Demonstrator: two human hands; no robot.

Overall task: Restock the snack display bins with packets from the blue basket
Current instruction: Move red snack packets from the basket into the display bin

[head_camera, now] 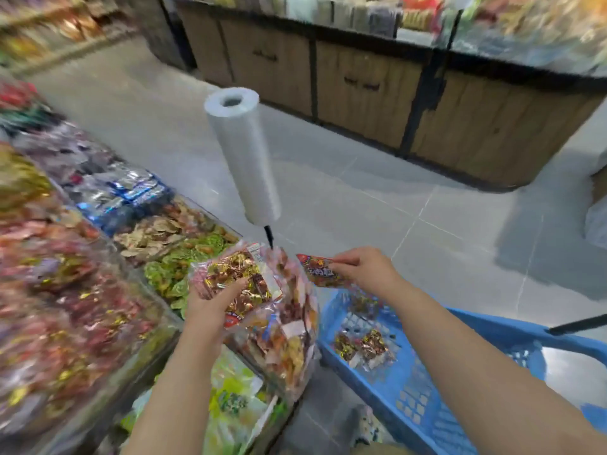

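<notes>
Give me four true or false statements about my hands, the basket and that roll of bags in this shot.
1. The right hand pinches a small red packet. True.
2. The blue basket is empty. False: a few packets lie in it.
3. The left hand holds snack bags. True.
4. The plastic bag roll lies flat on the floor. False: it stands upright on a post.

Bins (141,366) left, basket (414,399) right.
Packets (361,348) lie in the basket; the roll (244,159) stands ahead between the two; my left hand (210,307) holds a full bag (239,274) beside the bins, my right hand (364,270) a packet (320,269) over the basket's far end.
</notes>
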